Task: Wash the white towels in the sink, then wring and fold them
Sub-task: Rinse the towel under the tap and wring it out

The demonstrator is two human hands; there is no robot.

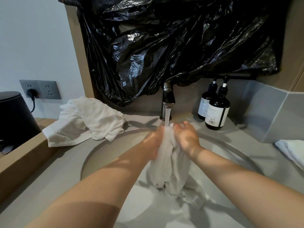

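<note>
Both the left hand [153, 140] and right hand [185, 137] clutch the wet towel [171, 167] under the faucet [167, 99], inside the sink [105, 158] rim

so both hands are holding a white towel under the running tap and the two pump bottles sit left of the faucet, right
Not quite: the head view shows the two pump bottles standing right of the faucet, not left. The rest holds: the left hand and right hand both grip the white towel under the running water.
</note>
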